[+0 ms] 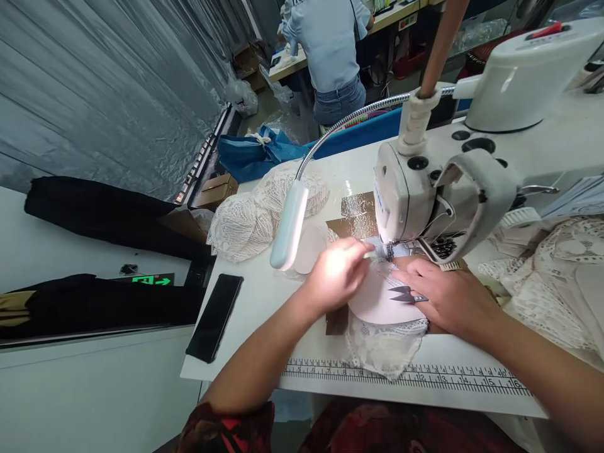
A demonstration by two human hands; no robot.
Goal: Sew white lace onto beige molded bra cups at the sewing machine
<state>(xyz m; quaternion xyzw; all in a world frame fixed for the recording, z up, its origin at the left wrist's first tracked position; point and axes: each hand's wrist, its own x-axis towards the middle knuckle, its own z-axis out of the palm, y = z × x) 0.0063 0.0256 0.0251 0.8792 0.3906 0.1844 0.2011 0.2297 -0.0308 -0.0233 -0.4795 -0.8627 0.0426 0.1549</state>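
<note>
A pale padded cup piece [377, 299] with white lace [387, 349] along its lower edge lies under the sewing machine's needle area [389, 248]. My left hand [340, 270] is at the left of the presser foot, its fingers closed in a pinch; what lies between them is hidden. On the other side, my right hand [446, 292] rests on the piece and holds a pair of small dark thread snips [408, 294], their blades pointing left over the pad.
A lamp [289, 226] on a bent metal neck hangs left of the machine head [406, 189]. Lace pieces [245, 226] are stacked at left, more lace [561, 283] at right. A black phone [214, 318] lies near the table's left edge. Another person [328, 50] sits beyond.
</note>
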